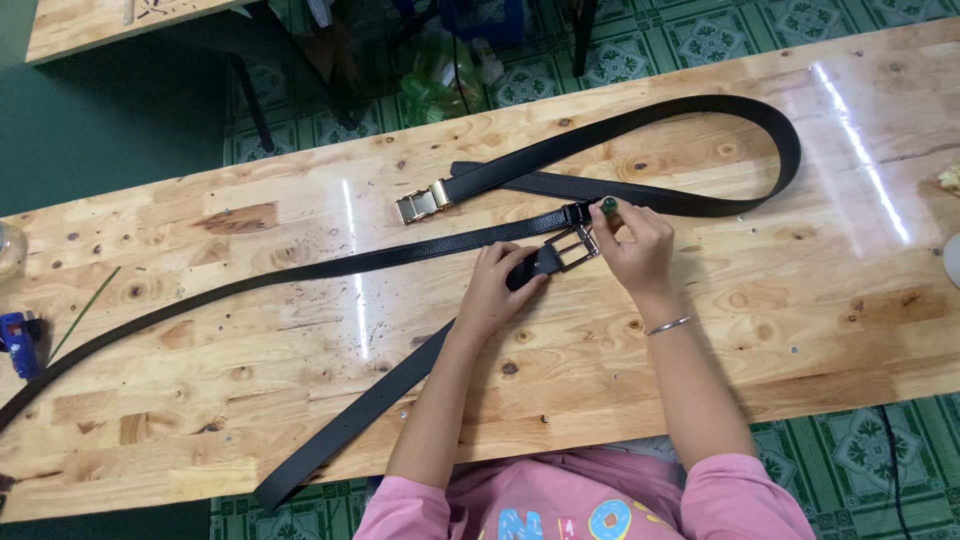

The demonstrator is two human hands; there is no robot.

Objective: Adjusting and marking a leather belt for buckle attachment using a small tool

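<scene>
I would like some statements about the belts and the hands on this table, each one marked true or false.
1. The left hand presses on a black belt. True.
2. The right hand touches a silver buckle. True.
3. The gold buckle lies under the left hand. False: it lies apart, further up the wooden table.
4. The right wrist is bare. False: it wears a thin bracelet.
5. Both sleeves are blue. False: they are pink.

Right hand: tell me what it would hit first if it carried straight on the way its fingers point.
The right hand points up and left across the wooden table. Just beyond its fingertips lies the looped black leather belt with the gold buckle, likely met first.
</scene>
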